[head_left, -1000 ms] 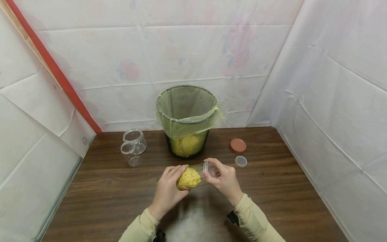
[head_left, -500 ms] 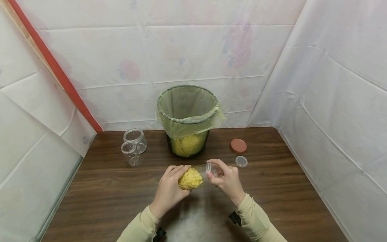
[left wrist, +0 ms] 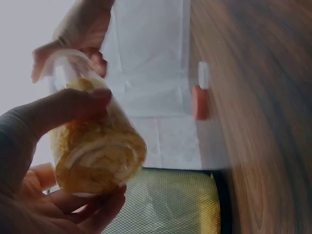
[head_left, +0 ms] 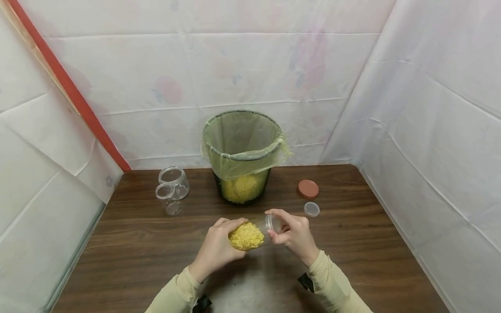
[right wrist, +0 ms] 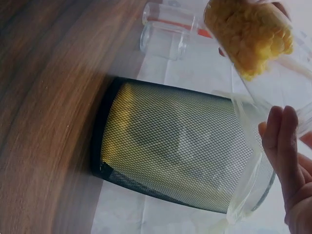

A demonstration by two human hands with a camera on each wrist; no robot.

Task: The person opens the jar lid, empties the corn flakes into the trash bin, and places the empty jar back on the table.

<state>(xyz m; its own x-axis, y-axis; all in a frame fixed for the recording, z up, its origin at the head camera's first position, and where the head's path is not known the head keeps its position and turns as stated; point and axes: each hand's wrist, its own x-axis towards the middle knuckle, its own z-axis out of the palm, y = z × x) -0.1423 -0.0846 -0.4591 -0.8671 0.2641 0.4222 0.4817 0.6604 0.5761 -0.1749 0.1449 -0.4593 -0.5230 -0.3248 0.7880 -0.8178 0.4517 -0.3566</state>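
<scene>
My left hand (head_left: 219, 245) grips a clear plastic jar (left wrist: 100, 156) around its closed end. Yellow flake-like pieces (head_left: 246, 236) fill that half of the jar. The jar lies tilted on its side above the table. At its clear end, my right hand (head_left: 292, 232) pinches the ring-shaped rim between thumb and fingers. Whether a clear lid sits on that rim I cannot tell. In the right wrist view the yellow pieces slope down inside the jar, and the right fingers (right wrist: 282, 141) touch its clear end.
Behind the hands stands a mesh bin (head_left: 242, 191) with a yellow-green bag liner over its rim. Two clear jars (head_left: 174, 182) stand at the left, both without lids. A red lid (head_left: 308, 189) and a clear lid (head_left: 311, 209) lie at the right on the wooden table (head_left: 129, 252).
The yellow pieces have shifted and spread a little toward the rim end as the jar turned slightly. Both hands stay on the jar and have moved only a little.
</scene>
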